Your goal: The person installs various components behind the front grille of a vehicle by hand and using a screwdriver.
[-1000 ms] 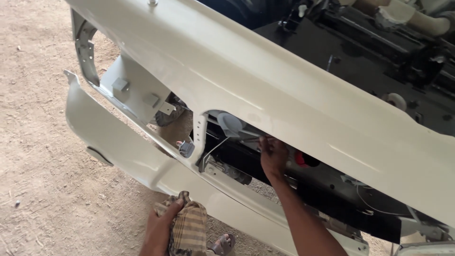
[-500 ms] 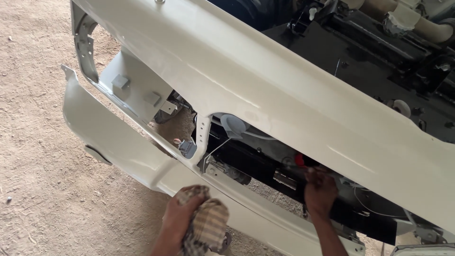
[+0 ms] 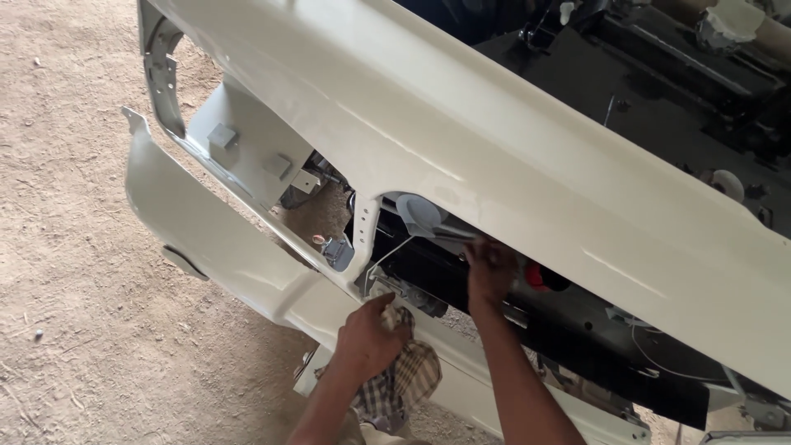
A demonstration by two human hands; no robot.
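Left hand (image 3: 368, 336) is clenched around a checked cloth (image 3: 405, 377), bunched against the lower lip of the cream bumper (image 3: 461, 156), just below the grille opening. Right hand (image 3: 491, 269) is up inside that opening, fingers curled on something against the black panel (image 3: 626, 330) behind it; what it grips is hard to make out from here. A red part (image 3: 537, 277) sits right beside that hand. A thin white wire (image 3: 387, 254) runs down near a grey clip (image 3: 338, 251). Sandy ground (image 3: 74, 288) lies to the left.
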